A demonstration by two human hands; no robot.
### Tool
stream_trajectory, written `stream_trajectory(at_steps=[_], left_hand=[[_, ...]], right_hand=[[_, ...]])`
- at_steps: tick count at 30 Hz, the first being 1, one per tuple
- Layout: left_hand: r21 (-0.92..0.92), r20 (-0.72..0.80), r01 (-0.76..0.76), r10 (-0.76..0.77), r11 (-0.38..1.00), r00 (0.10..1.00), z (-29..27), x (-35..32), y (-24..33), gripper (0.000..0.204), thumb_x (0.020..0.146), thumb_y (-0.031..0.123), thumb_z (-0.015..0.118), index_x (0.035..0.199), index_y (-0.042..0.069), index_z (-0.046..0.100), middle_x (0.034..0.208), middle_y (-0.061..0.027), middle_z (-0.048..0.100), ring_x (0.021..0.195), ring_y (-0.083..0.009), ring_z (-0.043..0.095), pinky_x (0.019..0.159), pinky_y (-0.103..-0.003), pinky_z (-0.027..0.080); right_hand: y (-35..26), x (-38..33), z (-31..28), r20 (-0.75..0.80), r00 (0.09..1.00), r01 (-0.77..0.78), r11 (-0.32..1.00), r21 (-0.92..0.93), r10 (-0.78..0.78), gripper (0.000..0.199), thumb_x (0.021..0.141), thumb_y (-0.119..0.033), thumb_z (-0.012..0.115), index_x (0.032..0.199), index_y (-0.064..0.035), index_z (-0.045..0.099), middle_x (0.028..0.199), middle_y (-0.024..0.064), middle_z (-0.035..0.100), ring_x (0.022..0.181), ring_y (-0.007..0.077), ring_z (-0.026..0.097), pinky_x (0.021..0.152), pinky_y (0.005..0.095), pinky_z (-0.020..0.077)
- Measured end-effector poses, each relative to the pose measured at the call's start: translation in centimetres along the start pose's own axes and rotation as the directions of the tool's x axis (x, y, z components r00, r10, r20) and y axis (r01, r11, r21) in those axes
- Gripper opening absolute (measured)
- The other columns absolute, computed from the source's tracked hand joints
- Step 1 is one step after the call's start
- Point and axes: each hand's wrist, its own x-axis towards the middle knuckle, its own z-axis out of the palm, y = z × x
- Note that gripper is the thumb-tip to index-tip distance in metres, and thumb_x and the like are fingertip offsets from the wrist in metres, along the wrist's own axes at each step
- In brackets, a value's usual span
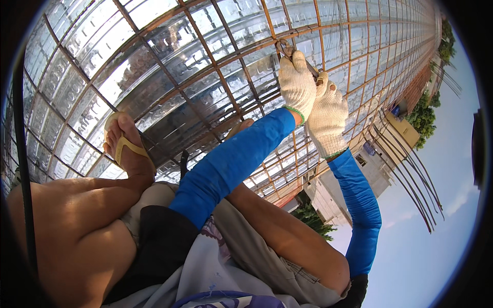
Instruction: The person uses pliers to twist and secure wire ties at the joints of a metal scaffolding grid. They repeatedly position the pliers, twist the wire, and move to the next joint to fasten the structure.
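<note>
A grid of rusty rebar (215,69) lies over shiny corrugated metal decking (164,38). Both my hands wear cream knit gloves with bare fingertips, and they meet at a bar crossing near the top centre. My left hand (298,84) is closed beside a curved metal piece (283,48) at that crossing; what its fingers grip is hidden. Just to the right, my right hand (328,115) has its fingers curled at the end of a dark metal hand tool (311,69). The gloves partly cover the tool, so its exact kind is unclear.
My sandalled foot (129,143) stands on the mesh at left, and the other is mostly behind my left sleeve. Long bent rebar ends (411,179) stick out at right. Beyond the edge are a grey block building (334,197), trees (423,115) and sky.
</note>
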Motion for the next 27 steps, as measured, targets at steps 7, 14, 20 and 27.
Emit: stream_trajectory(at_steps=[7,14,20,27], left_hand=[[-0.211,0.042,0.106,-0.099,0.972,0.994,0.9,0.0,0.4,0.035,0.115,0.030,0.054,0.110,-0.005,0.051,0.084,-0.0157,0.060,0.072,-0.0309,0.070,0.055,-0.041,0.063],[-0.022,0.114,0.166,-0.163,0.986,0.980,-1.9,-0.4,2.7,0.058,0.103,0.052,0.071,0.117,-0.003,0.060,0.091,-0.0178,0.070,0.083,-0.0336,0.072,0.079,-0.051,0.057],[-0.393,0.409,0.530,-0.374,0.751,0.833,-3.9,1.5,5.3,0.045,0.104,0.048,0.073,0.112,0.004,0.065,0.088,-0.0073,0.069,0.074,-0.0228,0.073,0.057,-0.036,0.060],[-0.505,0.303,0.434,-0.318,0.746,0.899,-2.5,2.0,3.8,0.028,0.109,0.031,0.070,0.100,0.006,0.063,0.076,-0.0054,0.065,0.062,-0.0214,0.066,0.056,-0.040,0.059]], right_hand=[[1.3,1.5,1.9,-0.171,0.972,0.164,0.986,-0.015,-0.164,0.047,0.098,-0.028,0.065,0.136,-0.0021,0.059,0.107,0.0179,0.070,0.090,0.0338,0.072,0.070,0.0465,0.0585],[4.0,3.9,-2.4,0.158,0.923,0.193,0.779,0.596,-0.350,0.026,0.101,-0.026,0.071,0.104,0.0001,0.069,0.084,0.0230,0.072,0.084,0.0411,0.076,0.068,0.0517,0.0606],[3.1,3.9,-3.6,0.704,0.622,-0.676,0.219,0.704,-0.344,0.020,0.096,-0.017,0.074,0.106,0.0003,0.071,0.082,0.0057,0.073,0.066,0.0116,0.069,0.059,0.0292,0.0543],[1.4,1.5,-4.0,0.380,0.913,-0.112,0.807,0.580,-0.146,0.060,0.091,-0.021,0.081,0.142,0.0023,0.058,0.102,0.0203,0.076,0.089,0.0301,0.078,0.070,0.0429,0.0607]])
